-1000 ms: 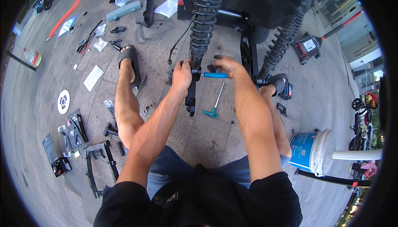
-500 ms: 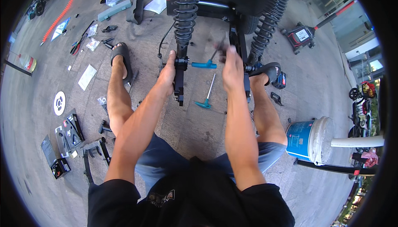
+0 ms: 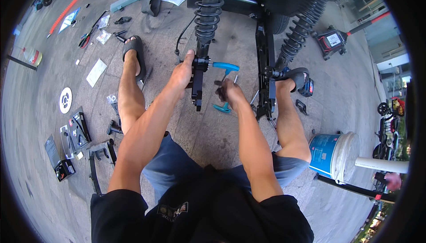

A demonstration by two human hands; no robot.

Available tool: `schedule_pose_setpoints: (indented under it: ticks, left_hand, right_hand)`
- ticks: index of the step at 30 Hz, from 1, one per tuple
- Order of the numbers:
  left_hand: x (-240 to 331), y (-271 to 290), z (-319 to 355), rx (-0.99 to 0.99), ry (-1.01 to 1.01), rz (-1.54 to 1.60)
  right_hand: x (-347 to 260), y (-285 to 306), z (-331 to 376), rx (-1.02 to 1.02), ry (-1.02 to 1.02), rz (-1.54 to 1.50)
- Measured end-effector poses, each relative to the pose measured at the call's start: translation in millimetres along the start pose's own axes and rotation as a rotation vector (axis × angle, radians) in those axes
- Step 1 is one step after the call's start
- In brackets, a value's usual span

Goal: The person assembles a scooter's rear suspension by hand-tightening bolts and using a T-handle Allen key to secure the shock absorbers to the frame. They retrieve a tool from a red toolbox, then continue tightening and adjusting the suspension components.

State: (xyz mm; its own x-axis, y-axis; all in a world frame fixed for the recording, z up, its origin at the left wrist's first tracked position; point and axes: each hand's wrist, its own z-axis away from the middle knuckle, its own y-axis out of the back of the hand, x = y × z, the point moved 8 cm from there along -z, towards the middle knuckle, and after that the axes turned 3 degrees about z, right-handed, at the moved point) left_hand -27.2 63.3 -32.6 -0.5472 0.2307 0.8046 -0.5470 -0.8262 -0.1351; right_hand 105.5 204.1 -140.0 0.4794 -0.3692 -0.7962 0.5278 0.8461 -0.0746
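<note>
1. Left hand (image 3: 183, 72): fingers clamped on the black metal bracket (image 3: 196, 79) at the foot of the black coil-spring shock absorber (image 3: 208, 12).
2. Blue T-handle hex key (image 3: 224, 67) sticks out of the bracket to the right, untouched.
3. Right hand (image 3: 228, 93): fingers curled around a small dark part, just below that handle.
4. Second blue T-handle key (image 3: 222, 107) lies on the concrete floor (image 3: 213, 132) beneath the right hand.

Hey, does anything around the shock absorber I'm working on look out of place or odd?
Nothing looks damaged or spilled. A second blue T-handle wrench lies loose on the concrete under your right hand, and small parts are strewn by your left leg.
</note>
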Motion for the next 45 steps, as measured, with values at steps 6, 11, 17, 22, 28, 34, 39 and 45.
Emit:
schedule_pose_setpoints:
  ticks: [6,11,17,22,28,34,39,45]
  left_hand:
    - [-2.0,-2.9,11.1,0.025,-0.036,0.111]
    - [5.1,-5.3,12.2,-0.03,-0.086,0.094]
    - [3.0,-1.3,10.8,0.063,-0.108,0.031]
    - [-3.5,-7.3,13.2,-0.001,-0.062,0.212]
    - [-7.7,3.7,8.4,0.015,-0.041,0.148]
    - [-12.5,2.7,0.3,0.005,-0.018,0.148]
    - [-6.2,1.7,7.8,0.014,-0.058,0.108]
    - [-4.9,-2.0,7.8,-0.006,-0.104,0.099]
  right_hand:
    - [-115.9,3.1,-74.3,-0.155,-0.025,-0.294]
    - [-232.8,11.1,16.9,0.065,0.572,0.126]
    - [-150.8,-25.8,172.9,0.248,1.124,0.397]
    - [-12.5,-44.1,76.4,0.095,0.325,-0.074]
    - [-26.7,-20.4,-13.2,-0.034,0.087,-0.813]
    - [-130.1,12.1,-19.2,-0.131,0.314,-0.395]
    - [-176.8,5.2,61.3,0.029,0.843,0.106]
    - [-140.2,13.4,103.6,0.483,1.031,0.083]
